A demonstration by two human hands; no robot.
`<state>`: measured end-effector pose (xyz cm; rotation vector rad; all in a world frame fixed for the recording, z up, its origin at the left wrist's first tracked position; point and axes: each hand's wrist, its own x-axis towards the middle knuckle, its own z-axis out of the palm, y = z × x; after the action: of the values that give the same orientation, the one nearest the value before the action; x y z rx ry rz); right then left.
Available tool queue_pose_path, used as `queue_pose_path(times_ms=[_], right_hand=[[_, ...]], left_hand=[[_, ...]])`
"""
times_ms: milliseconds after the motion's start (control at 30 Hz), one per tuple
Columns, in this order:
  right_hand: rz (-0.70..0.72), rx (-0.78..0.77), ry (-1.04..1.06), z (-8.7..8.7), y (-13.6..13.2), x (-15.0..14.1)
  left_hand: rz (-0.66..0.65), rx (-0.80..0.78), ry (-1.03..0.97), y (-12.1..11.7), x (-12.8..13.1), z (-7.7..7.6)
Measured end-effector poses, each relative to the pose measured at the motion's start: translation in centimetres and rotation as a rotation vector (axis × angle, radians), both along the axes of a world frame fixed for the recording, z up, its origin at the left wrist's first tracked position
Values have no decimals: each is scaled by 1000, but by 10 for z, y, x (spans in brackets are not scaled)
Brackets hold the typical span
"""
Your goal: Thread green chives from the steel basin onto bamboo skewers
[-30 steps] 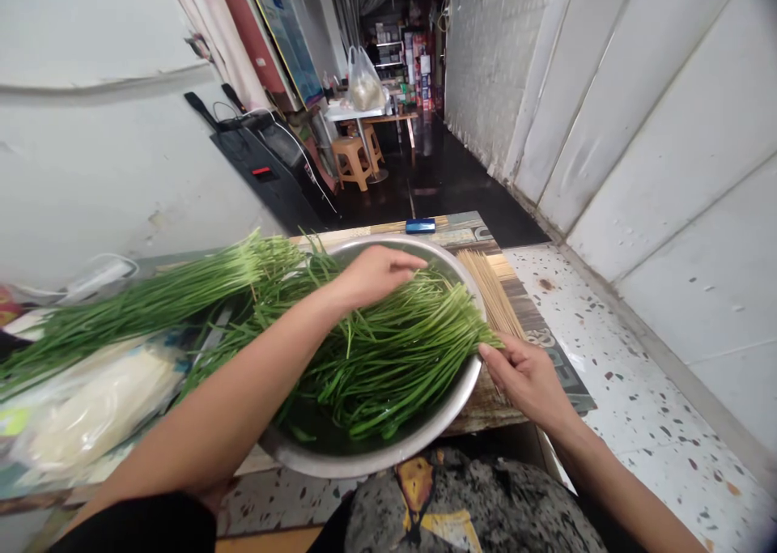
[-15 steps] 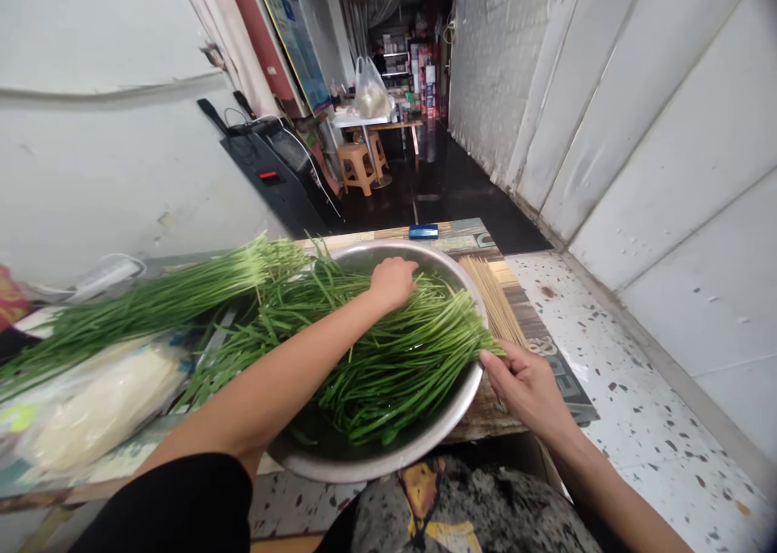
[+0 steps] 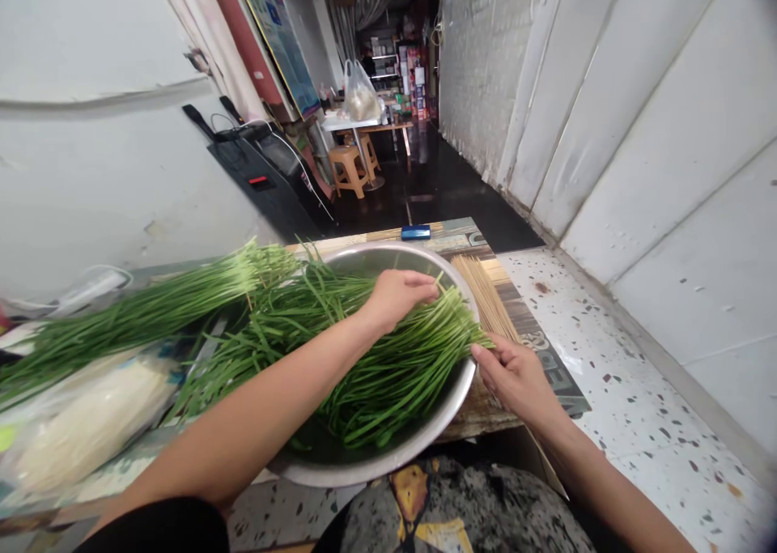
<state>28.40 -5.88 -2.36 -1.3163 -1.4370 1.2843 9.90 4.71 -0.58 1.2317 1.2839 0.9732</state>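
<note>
A wide metal basin (image 3: 452, 403) is heaped with long green garlic chives (image 3: 388, 391), their pale stem ends pointing right. My left hand (image 3: 404, 294) reaches over the heap, fingers pressed together around a pale stem near the far right rim. At the right rim, my right hand (image 3: 513, 371) pinches stem ends between thumb and fingers. Leaves spill over the left side of the basin. Left of it lies a bundle of chives (image 3: 163, 302), stem ends toward the basin.
Thin wooden skewers (image 3: 489, 298) lie right of the basin on the patterned table (image 3: 564, 383). A blue box (image 3: 416, 232) sits at the far edge. A clear plastic bag with something whitish inside (image 3: 97, 423) is at left. Farther back stand stools (image 3: 349, 168).
My left hand has moved right and slightly nearer me over the chives, and its fingers have come together at a stem. My right hand still pinches the stem ends. The view has shifted slightly.
</note>
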Motion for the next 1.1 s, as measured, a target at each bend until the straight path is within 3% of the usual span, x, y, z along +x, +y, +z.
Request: queue_pose_path(times_ms=[267, 1100], right_hand=[[-14, 11, 15, 1, 0, -2], [-3, 21, -27, -1, -1, -1]], left_hand=[[80, 22, -88, -9, 6, -2], [125, -4, -96, -14, 7, 3]])
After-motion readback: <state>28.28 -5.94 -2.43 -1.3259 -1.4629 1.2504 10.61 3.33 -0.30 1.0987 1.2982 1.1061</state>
